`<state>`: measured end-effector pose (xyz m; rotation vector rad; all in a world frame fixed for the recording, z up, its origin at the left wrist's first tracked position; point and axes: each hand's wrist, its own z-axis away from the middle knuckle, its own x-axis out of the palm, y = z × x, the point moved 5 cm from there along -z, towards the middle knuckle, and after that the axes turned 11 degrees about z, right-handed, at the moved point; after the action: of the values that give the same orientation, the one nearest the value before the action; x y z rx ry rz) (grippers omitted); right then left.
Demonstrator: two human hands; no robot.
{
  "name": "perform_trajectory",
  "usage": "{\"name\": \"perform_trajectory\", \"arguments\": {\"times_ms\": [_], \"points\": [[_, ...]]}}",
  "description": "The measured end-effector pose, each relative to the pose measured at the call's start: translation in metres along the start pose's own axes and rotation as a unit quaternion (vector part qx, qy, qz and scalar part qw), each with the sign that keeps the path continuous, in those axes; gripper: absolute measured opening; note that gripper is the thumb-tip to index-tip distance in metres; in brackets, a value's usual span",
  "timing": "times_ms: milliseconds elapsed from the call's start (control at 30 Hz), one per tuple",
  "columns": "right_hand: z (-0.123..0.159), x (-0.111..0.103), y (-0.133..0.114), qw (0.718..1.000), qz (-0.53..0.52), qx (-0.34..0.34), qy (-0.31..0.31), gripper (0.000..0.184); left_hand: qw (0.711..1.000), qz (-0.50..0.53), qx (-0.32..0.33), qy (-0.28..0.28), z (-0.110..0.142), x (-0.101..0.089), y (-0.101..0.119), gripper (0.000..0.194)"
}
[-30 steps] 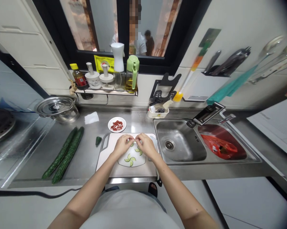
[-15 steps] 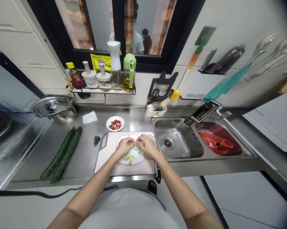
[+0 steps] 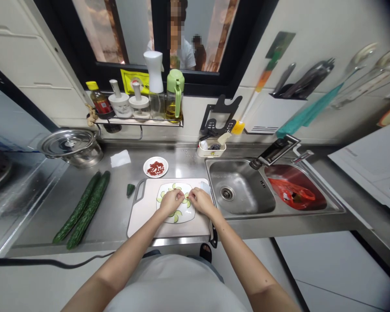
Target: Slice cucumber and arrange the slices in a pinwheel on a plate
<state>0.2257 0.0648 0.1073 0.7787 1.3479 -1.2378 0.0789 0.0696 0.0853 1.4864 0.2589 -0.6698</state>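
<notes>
A white plate (image 3: 187, 215) rests on a pale cutting board (image 3: 139, 221), with thin green cucumber slices (image 3: 176, 216) laid on it in flower-like groups. My left hand (image 3: 170, 202) is over the plate's middle, fingertips pinched together. From the right, my right hand (image 3: 200, 201) reaches over the plate's edge, its thumb and finger also pinched near a cucumber group. Whatever lies between the fingertips of either hand is too small to make out. Behind the board is a small white dish (image 3: 146, 171) of red goji berries (image 3: 156, 168). A knife (image 3: 214, 238) with a black handle lies along the board's right edge.
Two whole cucumbers (image 3: 88, 211) and a cucumber end (image 3: 130, 189) lie left of the board. A lidded steel pot (image 3: 84, 158) and a white tissue (image 3: 120, 158) are farther back. At right is a double sink (image 3: 243, 186), a red bag (image 3: 292, 194) in one basin.
My hands have come nearer to me, from the plate's far part to its middle, and moved slightly apart. More cucumber groups now show at the plate's far side. The view has shifted slightly.
</notes>
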Motion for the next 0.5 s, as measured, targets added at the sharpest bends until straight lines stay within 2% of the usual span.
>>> {"name": "perform_trajectory", "arguments": {"times_ms": [333, 500], "points": [[-0.002, 0.020, 0.002, 0.996, 0.048, 0.048, -0.057, 0.020, 0.991, -0.105, -0.070, -0.039, 0.000, 0.018, 0.001, 0.018], [-0.003, 0.023, 0.002, 0.994, 0.065, 0.053, -0.069, 0.022, 0.989, -0.130, -0.066, -0.039, -0.004, 0.023, 0.003, 0.019]]}}
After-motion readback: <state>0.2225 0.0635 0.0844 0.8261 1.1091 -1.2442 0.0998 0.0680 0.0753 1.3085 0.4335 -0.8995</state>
